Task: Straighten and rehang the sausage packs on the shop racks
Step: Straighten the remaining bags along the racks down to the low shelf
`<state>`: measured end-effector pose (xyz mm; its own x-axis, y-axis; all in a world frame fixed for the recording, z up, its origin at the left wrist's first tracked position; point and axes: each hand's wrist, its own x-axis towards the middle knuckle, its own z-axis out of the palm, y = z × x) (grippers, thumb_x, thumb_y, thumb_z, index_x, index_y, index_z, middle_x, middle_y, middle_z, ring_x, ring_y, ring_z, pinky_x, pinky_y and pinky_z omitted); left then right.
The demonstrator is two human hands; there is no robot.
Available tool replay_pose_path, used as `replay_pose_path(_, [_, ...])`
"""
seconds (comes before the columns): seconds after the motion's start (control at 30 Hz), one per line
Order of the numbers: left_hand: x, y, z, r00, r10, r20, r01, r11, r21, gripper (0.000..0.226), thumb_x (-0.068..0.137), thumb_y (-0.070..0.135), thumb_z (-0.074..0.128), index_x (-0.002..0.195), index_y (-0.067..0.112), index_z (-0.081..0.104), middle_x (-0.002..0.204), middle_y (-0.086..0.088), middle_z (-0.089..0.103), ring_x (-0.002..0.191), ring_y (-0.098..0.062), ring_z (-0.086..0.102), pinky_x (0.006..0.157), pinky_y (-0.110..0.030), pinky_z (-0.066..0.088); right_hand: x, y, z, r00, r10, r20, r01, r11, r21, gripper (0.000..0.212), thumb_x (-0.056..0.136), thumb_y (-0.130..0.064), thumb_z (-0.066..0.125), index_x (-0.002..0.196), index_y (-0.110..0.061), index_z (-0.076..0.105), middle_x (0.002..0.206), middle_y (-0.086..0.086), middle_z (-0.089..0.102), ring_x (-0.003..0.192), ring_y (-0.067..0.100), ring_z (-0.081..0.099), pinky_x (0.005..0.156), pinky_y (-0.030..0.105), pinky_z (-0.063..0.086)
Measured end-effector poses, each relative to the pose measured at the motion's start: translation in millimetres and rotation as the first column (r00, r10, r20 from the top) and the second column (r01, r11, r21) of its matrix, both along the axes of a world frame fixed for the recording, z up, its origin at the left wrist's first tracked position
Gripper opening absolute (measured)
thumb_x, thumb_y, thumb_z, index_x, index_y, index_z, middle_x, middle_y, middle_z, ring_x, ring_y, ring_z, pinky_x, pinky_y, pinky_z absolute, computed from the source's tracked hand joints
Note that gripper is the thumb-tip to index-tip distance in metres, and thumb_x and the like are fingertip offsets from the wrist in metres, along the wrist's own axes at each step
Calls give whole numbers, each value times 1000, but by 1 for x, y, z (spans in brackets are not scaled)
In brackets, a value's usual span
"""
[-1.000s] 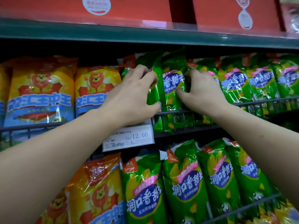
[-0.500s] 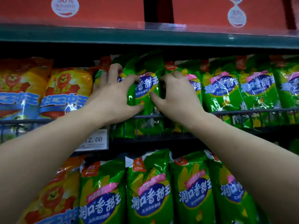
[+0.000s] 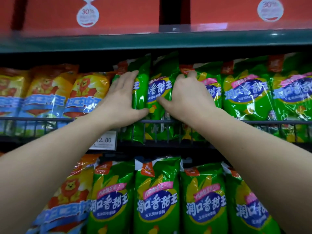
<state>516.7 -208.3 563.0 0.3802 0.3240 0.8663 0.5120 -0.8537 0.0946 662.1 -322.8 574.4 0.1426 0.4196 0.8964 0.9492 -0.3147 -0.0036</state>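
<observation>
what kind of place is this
Most likely a shop aisle: rows of identical green sausage packs and orange packs stand behind a wire rack rail, with a price tag reading partly "2.00".

On the upper rack, behind the wire rail, sausage packs stand in a row; the left hand and right hand flank one pack (both touching it). Another row sits below, the price tag between the rows.
</observation>
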Motion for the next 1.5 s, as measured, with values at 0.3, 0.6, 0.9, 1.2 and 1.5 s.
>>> replay_pose_path(0.3, [-2, 8, 7, 995, 86, -43, -90, 989, -117, 118, 73, 55, 75, 157, 27, -4, 165, -1, -6, 152, -20, -7, 123, -46, 10, -7, 15, 2, 982, -174, -70, 174, 985, -6, 86, 82, -82, 43, 121, -7, 56, 132, 15, 40, 92, 31, 54, 68, 36, 32])
replay_pose_path(0.6, [0, 14, 12, 986, 156, -66, -161, 983, -83, 117, 71, 59, 74, 155, 38, -5, 164, -2, -4, 151, -25, -10, 122, -51, 9, 1, 25, -5, 991, -112, -77, 122, 982, 143, 90, 77, -80, 54, 126, -4, 46, 132, 15, 43, 110, 36, 58, 70, 39, 33])
replay_pose_path(0.9, [-7, 7, 15, 965, 245, -96, -256, 959, -121, 117, 73, 62, 74, 155, 39, -6, 164, 0, -9, 150, -29, -15, 122, -50, 3, 8, 17, 1, 990, -108, -95, 116, 989, 87, 82, 77, -75, 60, 114, -3, 48, 125, 15, 45, 102, 37, 58, 67, 39, 34])
replay_pose_path(1.2, [-5, 11, 17, 954, 276, -116, -289, 951, -112, 115, 72, 62, 73, 154, 42, -5, 164, -1, -8, 150, -30, -15, 122, -51, 4, 10, 1, 10, 985, -143, -98, 141, 990, -25, 71, 74, -80, 55, 84, -11, 40, 104, 8, 38, 83, 31, 48, 65, 38, 37])
replay_pose_path(1.5, [-14, 10, 16, 999, 46, -25, -50, 979, -198, 75, 95, 40, 48, 157, 31, 6, 165, -2, -7, 151, -21, -14, 122, -40, -3, 12, 3, 0, 994, -103, -34, 103, 995, -8, 83, 83, -73, 49, 121, 1, 45, 128, 21, 43, 101, 40, 57, 67, 39, 37])
